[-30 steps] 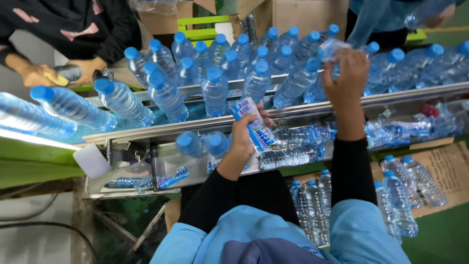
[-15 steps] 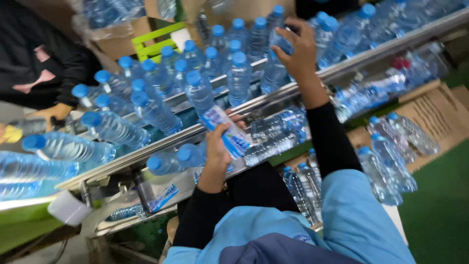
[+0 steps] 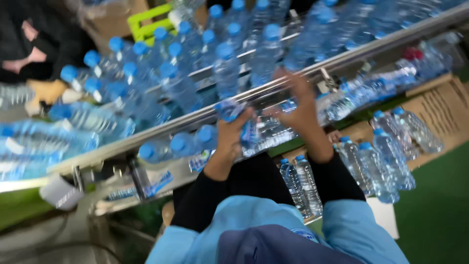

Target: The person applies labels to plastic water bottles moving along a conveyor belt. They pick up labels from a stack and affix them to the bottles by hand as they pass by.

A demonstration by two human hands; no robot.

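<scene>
A person in a blue vest over black sleeves stands at a metal conveyor rail [image 3: 161, 128], with the left hand [image 3: 233, 132] wrapped around a small blue-labelled bottle [image 3: 243, 122] held just below the rail, fingers curled tight so it seems steadied against the edge. The right hand [image 3: 299, 105] is raised beside it, fingers spread and loosely bent at the rail, holding nothing that can be made out; motion blur hides the fingertips. Beyond the rail, upright blue-capped bottles [image 3: 224, 68] crowd the belt, packed shoulder to shoulder so they stay standing. More bottles [image 3: 176, 145] lie on their sides on a shelf under the rail. At right, a flattened cardboard sheet [image 3: 439, 110] on the floor carries loose bottles [image 3: 391, 156] lying flat. Another person's hand [image 3: 22, 64] shows at far left.
</scene>
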